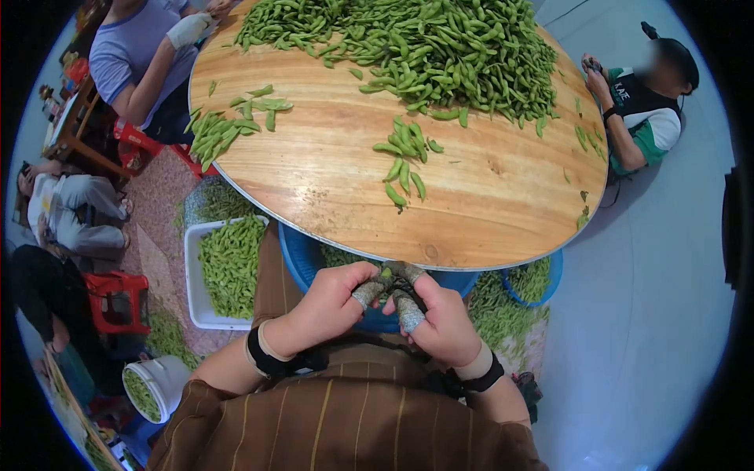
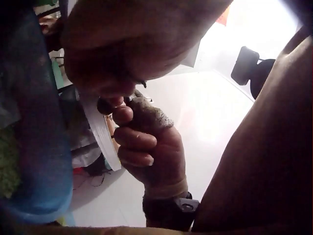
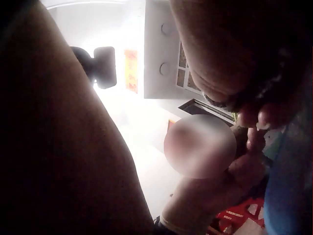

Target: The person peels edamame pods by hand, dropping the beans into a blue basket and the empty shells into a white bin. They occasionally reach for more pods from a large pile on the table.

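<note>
Both hands meet just off the round table's near edge, fingertips together. The left hand (image 1: 326, 304) pinches a small green pod (image 1: 386, 272), mostly hidden by the fingers. From the other side the right hand (image 1: 446, 323) grips at the same pod, its fingers curled. Grey, worn wrapping covers thumbs and fingers. In the left wrist view, the left hand (image 2: 132, 44) is dark above the curled right hand (image 2: 151, 147). The right wrist view has the right hand (image 3: 234, 58) above the left hand (image 3: 210, 191), with a speck of green between them.
Green pods (image 1: 463, 59) are heaped on the wooden table (image 1: 314, 173), with smaller groups nearer. Below stand a white tub (image 1: 191, 275) of pods, a blue basin (image 1: 298, 255) and a white bucket (image 1: 169, 381). People sit left and right of the table.
</note>
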Available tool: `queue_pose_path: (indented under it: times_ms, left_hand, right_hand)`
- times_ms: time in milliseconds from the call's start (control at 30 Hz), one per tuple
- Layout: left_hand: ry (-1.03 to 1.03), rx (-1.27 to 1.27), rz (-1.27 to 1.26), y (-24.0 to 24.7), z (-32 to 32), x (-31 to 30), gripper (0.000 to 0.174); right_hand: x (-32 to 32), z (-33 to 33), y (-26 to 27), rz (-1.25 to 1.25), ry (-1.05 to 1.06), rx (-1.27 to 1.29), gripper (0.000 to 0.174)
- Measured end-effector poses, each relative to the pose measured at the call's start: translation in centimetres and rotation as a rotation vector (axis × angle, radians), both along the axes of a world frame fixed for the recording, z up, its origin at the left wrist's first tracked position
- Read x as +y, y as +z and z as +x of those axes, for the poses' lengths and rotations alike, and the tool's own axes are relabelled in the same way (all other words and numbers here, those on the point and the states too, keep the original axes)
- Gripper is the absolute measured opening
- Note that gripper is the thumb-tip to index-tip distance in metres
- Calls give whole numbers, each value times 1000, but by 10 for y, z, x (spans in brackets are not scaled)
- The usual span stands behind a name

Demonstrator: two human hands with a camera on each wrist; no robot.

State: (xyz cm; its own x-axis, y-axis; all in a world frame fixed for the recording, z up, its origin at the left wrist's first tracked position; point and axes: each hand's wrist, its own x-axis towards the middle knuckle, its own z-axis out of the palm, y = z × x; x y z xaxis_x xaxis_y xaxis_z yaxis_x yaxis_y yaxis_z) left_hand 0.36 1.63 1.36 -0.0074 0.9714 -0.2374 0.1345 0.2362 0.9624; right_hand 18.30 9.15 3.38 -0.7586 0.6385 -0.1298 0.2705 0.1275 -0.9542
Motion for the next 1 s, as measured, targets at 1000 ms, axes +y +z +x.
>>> queue_pose_path:
  times_ms: [1000]
  left_hand:
    - [-193, -1213, -423, -43, -18, -9, 17]
  right_hand:
    - [10, 2, -27, -295, 86, 164, 24]
